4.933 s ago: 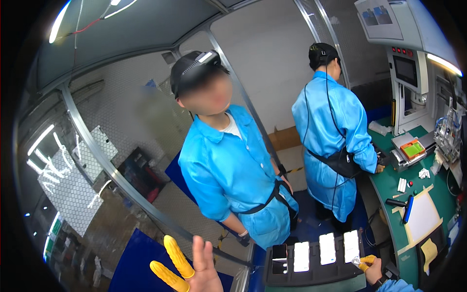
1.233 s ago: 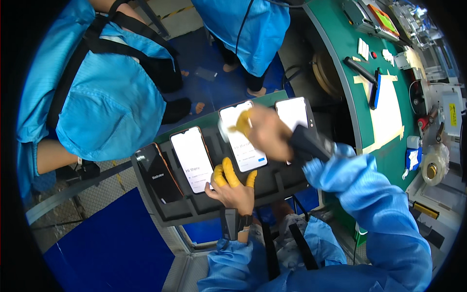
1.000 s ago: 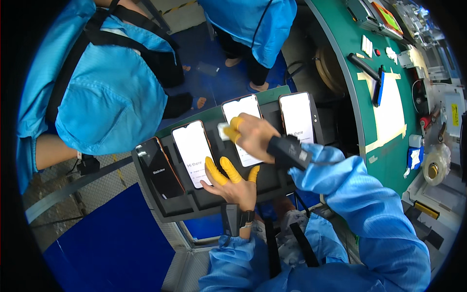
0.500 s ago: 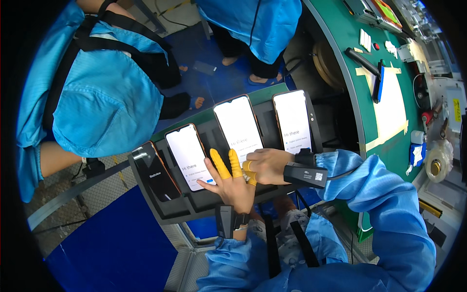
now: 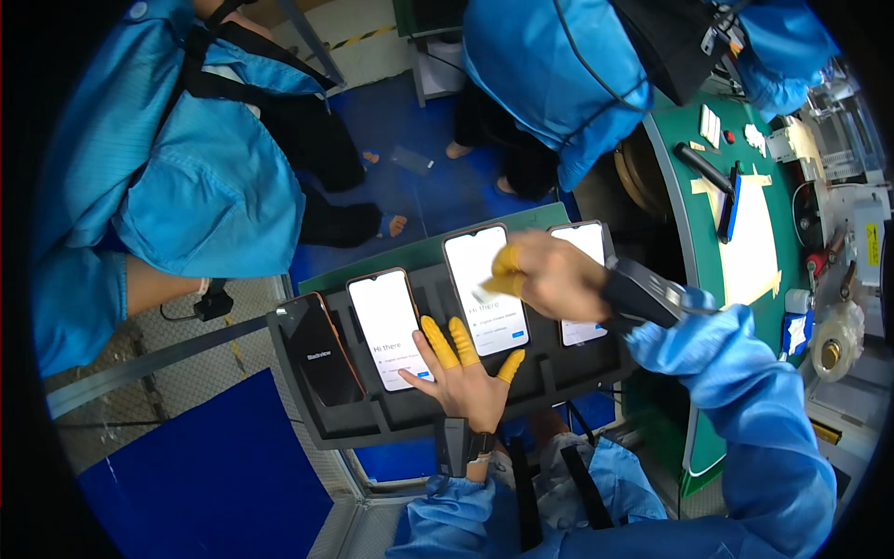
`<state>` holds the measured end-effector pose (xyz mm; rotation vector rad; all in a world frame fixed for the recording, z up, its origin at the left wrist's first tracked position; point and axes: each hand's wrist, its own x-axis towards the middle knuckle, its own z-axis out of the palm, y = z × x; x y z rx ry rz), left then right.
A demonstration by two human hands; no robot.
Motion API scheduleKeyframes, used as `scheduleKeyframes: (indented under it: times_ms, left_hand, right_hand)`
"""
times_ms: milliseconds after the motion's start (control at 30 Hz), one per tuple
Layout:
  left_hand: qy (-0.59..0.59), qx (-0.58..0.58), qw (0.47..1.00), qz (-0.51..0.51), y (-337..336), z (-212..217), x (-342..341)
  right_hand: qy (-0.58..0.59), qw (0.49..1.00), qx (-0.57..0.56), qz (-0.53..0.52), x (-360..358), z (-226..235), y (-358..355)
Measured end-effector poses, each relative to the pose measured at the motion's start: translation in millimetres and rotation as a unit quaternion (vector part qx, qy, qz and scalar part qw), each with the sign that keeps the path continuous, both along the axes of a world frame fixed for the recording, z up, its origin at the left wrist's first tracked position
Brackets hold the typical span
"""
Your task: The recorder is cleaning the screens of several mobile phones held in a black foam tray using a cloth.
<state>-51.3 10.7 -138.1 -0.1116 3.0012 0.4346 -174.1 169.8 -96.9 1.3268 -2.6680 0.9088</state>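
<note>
A co-worker at the left [image 5: 200, 210] and another co-worker at the top [image 5: 549, 93] stood farther off. The green bench [image 5: 790, 214] ran along the right, its white sheet [image 5: 750, 247] edged with tape, probably against sliding. The black tray [image 5: 391, 415] lay before the person, its dividers apparently there to part the phones.

The left hand [image 5: 472, 393] was spread, clutching nothing, over the lower corner of the second phone [image 5: 377, 307] and the tray beside it, perhaps to steady them; contact was hard to judge. The right hand [image 5: 563, 279], blurred, pinched a small white wipe [image 5: 482, 294] over the third phone [image 5: 466, 261]; that fingertip grip presumably kept the palm off the glass.

There were two co-workers, one tray and four phones in a row: one dark phone [image 5: 319, 345] leftmost, then three lit, the fourth phone [image 5: 582, 240] partly covered by the right hand. Yellow finger covers [image 5: 463, 343] numbered three on the left hand, at least two on the right.
</note>
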Motion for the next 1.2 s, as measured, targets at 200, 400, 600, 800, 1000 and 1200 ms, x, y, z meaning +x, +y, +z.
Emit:
scheduleKeyframes:
  times_ms: [200,400,600,800,1000,1200]
  left_hand:
    - [0.003,-0.007,1.000,0.000,6,-5,1]
    - [0.013,-0.026,0.999,-0.014,2,-16,6]
    - [-0.012,0.011,1.000,-0.012,0,-11,3]
    - [0.001,0.089,0.996,-0.019,-6,-5,8]
    - [0.034,0.005,0.995,0.093,-74,7,36]
    - [0.006,-0.025,0.995,0.092,-81,5,32]
  right_hand:
    - [0.041,0.999,0.005,0.023,-46,-27,-28]
    - [-0.124,0.985,-0.030,-0.121,-26,-43,19]
    - [-0.089,0.992,-0.010,-0.087,93,-45,3]
    - [-0.138,0.977,-0.073,-0.144,66,-13,-16]
    - [-0.002,0.982,-0.044,-0.182,2,-26,-87]
    - [-0.035,0.976,-0.105,-0.189,45,-43,-109]
